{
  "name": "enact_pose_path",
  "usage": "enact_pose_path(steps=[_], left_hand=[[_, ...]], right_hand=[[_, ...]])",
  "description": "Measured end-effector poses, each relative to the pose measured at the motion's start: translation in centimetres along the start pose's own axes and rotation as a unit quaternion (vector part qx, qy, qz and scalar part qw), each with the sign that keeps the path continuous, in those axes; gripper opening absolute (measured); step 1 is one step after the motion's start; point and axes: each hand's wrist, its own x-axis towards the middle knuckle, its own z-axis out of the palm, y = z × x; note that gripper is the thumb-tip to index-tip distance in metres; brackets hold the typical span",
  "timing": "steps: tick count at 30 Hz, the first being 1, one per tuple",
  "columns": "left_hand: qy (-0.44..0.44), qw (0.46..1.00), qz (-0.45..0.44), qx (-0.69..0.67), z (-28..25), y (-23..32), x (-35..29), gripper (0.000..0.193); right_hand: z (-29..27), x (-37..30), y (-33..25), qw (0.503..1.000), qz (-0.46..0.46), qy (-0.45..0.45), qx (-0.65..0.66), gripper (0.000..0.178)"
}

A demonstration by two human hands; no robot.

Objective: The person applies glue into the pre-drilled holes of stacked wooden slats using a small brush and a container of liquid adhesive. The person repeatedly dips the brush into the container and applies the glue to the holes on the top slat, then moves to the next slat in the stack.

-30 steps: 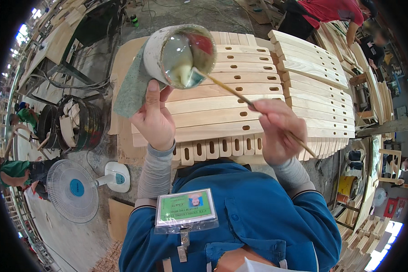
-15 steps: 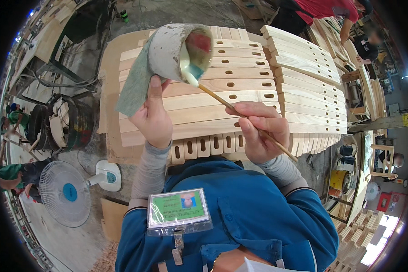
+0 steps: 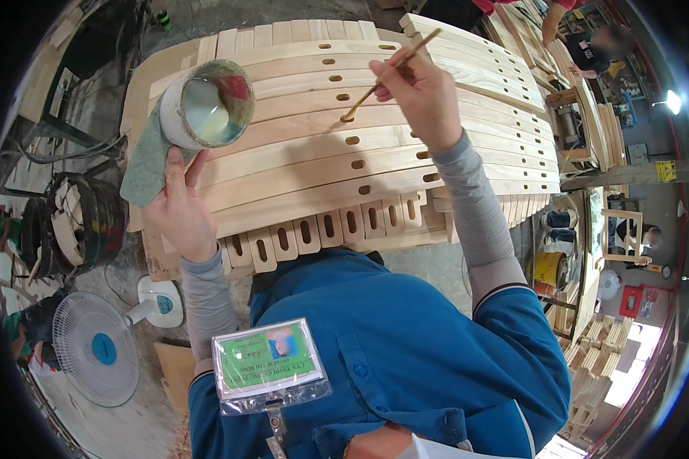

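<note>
My left hand (image 3: 182, 203) is closed round a worn whitish cup (image 3: 177, 115) and a grey-green cloth (image 3: 147, 162) that hangs down beside it. Pale, milky glue (image 3: 209, 115) lies inside the cup, whose mouth tilts toward the right. In my right hand (image 3: 422, 99) a thin wooden stick (image 3: 383, 81) is pinched between the fingers. Its lower tip touches a slot in one of the pale wooden slats (image 3: 291, 127), which lie side by side on the table. Each slat shows oval slots near its right end.
More slats (image 3: 497, 115) are stacked on the right, and slotted ends (image 3: 329, 229) stick out along the near edge. A white fan (image 3: 96, 348) stands at lower left, near a dark drum (image 3: 92, 218) holding wood scraps. Other people (image 3: 589, 57) are at the upper right.
The stick has left the cup's rim and its tip is now at a slat slot. My right hand moved up and away; the cup moved left and lower, tipping more upright.
</note>
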Motion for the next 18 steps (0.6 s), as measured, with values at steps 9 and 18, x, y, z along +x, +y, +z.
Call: enact_pose_path(steps=[9,18], left_hand=[[-0.017,1.000,-0.009,-0.006,-2.2,-0.4,0.2,0.022],[-0.019,1.000,-0.009,-0.010,0.1,0.8,-0.3,0.022]], right_hand=[[1.5,-0.3,-0.5,0.984,-0.101,-0.023,-0.145,0.019],[0.9,-0.3,-0.2,0.998,-0.035,0.019,-0.048,0.020]])
